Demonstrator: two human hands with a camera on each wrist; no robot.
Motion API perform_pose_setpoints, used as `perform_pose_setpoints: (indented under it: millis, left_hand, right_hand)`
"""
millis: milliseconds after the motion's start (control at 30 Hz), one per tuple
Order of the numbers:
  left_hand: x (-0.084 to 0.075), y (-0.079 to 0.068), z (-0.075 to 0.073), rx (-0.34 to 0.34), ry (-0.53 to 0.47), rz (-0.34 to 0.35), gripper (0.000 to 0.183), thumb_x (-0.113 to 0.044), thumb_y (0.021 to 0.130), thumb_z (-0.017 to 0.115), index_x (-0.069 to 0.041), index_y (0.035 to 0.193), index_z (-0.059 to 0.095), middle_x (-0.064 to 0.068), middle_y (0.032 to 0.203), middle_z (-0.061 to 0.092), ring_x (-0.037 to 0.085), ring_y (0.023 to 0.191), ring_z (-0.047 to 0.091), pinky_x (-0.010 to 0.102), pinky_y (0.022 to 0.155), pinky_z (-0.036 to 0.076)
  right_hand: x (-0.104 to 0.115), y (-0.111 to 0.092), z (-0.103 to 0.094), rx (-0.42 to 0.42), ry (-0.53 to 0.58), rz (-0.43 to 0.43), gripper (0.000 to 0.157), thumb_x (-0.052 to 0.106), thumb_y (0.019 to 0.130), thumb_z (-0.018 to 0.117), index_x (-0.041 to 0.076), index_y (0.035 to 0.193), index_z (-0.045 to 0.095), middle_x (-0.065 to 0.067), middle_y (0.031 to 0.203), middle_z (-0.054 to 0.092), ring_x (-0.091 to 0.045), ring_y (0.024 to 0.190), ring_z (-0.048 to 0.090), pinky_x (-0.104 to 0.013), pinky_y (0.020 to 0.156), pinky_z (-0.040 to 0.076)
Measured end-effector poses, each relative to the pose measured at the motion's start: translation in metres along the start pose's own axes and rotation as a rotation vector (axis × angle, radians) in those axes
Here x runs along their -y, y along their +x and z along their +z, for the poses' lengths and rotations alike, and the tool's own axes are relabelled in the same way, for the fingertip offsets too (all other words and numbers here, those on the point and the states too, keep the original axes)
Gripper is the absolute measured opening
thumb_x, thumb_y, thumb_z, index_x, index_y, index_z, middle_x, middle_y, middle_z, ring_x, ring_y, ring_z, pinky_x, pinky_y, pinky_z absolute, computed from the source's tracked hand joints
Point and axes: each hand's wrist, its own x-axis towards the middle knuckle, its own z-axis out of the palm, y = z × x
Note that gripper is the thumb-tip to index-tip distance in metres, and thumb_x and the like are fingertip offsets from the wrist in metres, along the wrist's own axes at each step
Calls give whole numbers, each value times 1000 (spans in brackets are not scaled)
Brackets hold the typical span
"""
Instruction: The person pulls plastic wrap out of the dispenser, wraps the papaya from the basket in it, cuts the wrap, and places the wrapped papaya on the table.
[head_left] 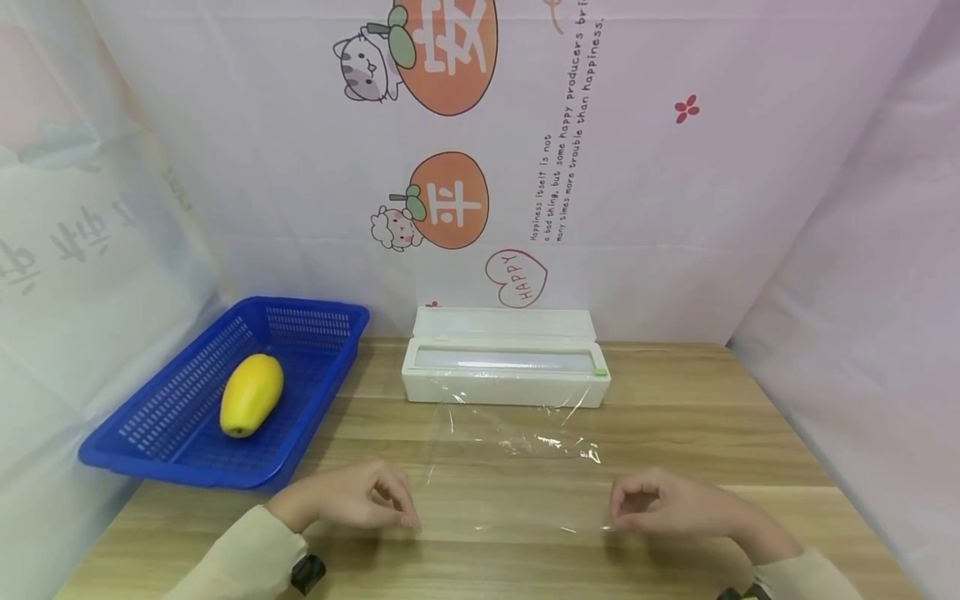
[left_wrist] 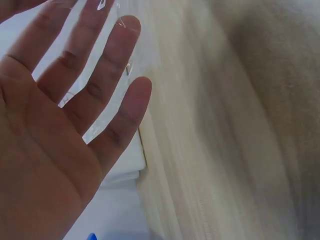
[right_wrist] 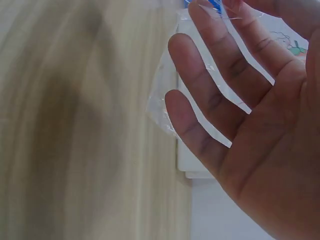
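A sheet of clear plastic wrap (head_left: 551, 442) stretches toward the person from a white wrap dispenser box (head_left: 506, 392), whose lid stands raised at the back. At the sheet's near left corner, the left hand (head_left: 367, 497) pinches the film between thumb and fingertips. The right hand (head_left: 675, 504) pinches the near right corner the same way. In the left wrist view, that hand's other fingers (left_wrist: 102, 75) are spread, with film at their tips. The right wrist view shows the same hand shape, film crossing near the fingertips (right_wrist: 200, 20) and hanging behind the fingers.
A blue plastic basket (head_left: 311, 433) stands on the wooden table (head_left: 697, 417) at the left, with a yellow oblong fruit (head_left: 252, 396) inside. A small green slider (head_left: 600, 372) sits at the box's right end. Printed white cloth (head_left: 622, 167) hangs behind and along both sides.
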Motion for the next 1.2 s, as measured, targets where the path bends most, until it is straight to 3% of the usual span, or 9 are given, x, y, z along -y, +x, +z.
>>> perform_pose_setpoints:
  millis: [367, 533, 667, 833, 1033, 1100, 1200]
  left_hand:
    - [2, -3, 13, 33, 49, -82, 15, -13, 87, 68, -18, 91, 82, -23, 84, 62, -3, 84, 58, 22, 80, 51]
    - [3, -3, 18, 50, 74, -106, 11, -21, 89, 71, -21, 88, 82, -24, 81, 61, -6, 78, 54, 19, 71, 50]
    - [5, -2, 19, 55, 85, -75, 17, -30, 93, 69, -22, 85, 82, -23, 79, 62, -6, 74, 52, 18, 67, 49]
    - [10, -1, 20, 59, 70, -18, 28, -32, 100, 63, -19, 83, 81, -20, 77, 64, -7, 71, 53, 17, 66, 49]
    - [14, -2, 25, 36, 90, -23, 11, -27, 89, 77, -19, 81, 80, -24, 77, 58, -9, 71, 51, 16, 62, 50]
    - [14, -3, 26, 44, 65, -44, 5, -23, 86, 80, -19, 85, 79, -23, 78, 59, -8, 72, 52, 17, 63, 51]
    - [13, -3, 27, 53, 53, -65, 12, -20, 81, 84, -20, 90, 75, -20, 79, 60, -6, 72, 55, 18, 64, 52]
  right_hand:
    - [-18, 1, 21, 53, -21, 0, 11, 9, 96, 67, 19, 97, 68, 8, 95, 71, -4, 80, 64, -27, 69, 56]
    - [-19, 3, 27, 67, -32, -13, 13, 8, 93, 69, 20, 96, 69, 11, 91, 69, 0, 76, 63, -25, 64, 56]
    - [-17, 5, 29, 80, -23, -9, 11, 9, 93, 69, 20, 95, 71, 11, 88, 69, 2, 74, 61, -25, 61, 56]
    - [-13, 6, 29, 64, -35, 34, 15, 14, 100, 62, 20, 95, 74, 11, 85, 70, 3, 71, 60, -23, 61, 54]
    - [-14, 5, 32, 13, -21, 101, 27, 13, 105, 53, 19, 90, 75, 10, 80, 69, 0, 69, 59, -24, 59, 53]
    - [-15, 4, 34, -1, -39, 110, 21, 16, 103, 57, 20, 91, 74, 11, 79, 68, 1, 69, 58, -24, 58, 53]
    - [-17, 4, 36, -15, -91, 93, 7, 18, 97, 67, 20, 93, 71, 14, 79, 65, 3, 68, 56, -22, 58, 52]
